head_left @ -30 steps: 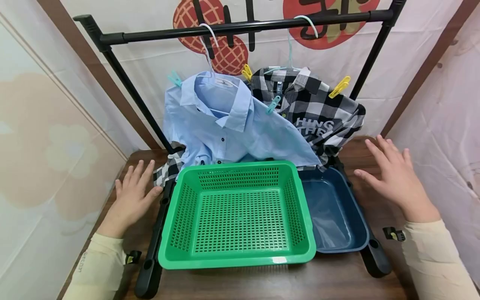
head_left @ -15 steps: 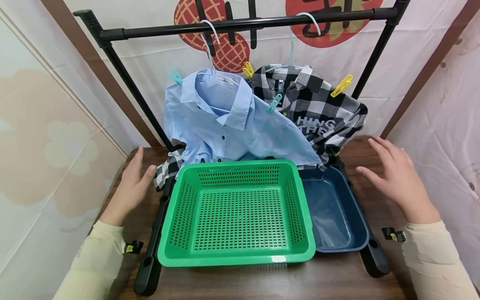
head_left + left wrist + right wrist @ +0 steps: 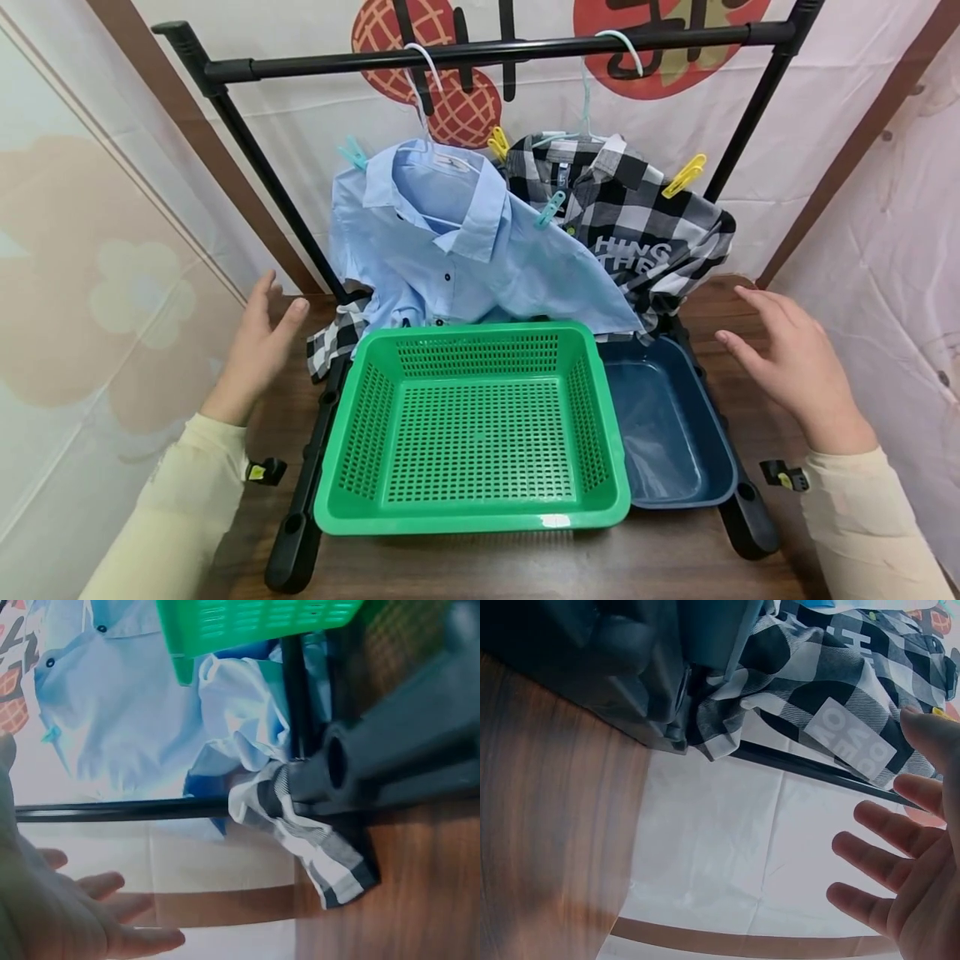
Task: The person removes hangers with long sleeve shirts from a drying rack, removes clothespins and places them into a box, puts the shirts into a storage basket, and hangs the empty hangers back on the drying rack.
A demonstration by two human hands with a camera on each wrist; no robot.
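My left hand [image 3: 255, 354] is held up left of the rack with its fingers extended and nothing in it. On the other side my right hand [image 3: 798, 358] hovers beside the blue basin [image 3: 663, 425], thumb apart from loosely straight fingers, also holding nothing. Between them a green perforated basket [image 3: 480, 521] sits in front of the hung clothes, partly over the basin. A light blue shirt [image 3: 480, 275] hangs on a white hanger [image 3: 423, 117]. Behind it to the right, a black-and-white checked shirt [image 3: 637, 217] hangs on a pale blue hanger [image 3: 587, 100].
The black clothes rack [image 3: 330, 62] spans the back, its feet [image 3: 292, 542] along both sides of the wooden table [image 3: 540, 567]. Yellow clothespins [image 3: 684, 175] and light blue clothespins [image 3: 550, 208] grip the shirts. A checked sleeve [image 3: 337, 337] droops over the rack's left base.
My left hand has turned edge-on and shifted slightly up and left from its flat, spread pose. The right hand's fingers have drawn closer together. Basket, basin and shirts stay put.
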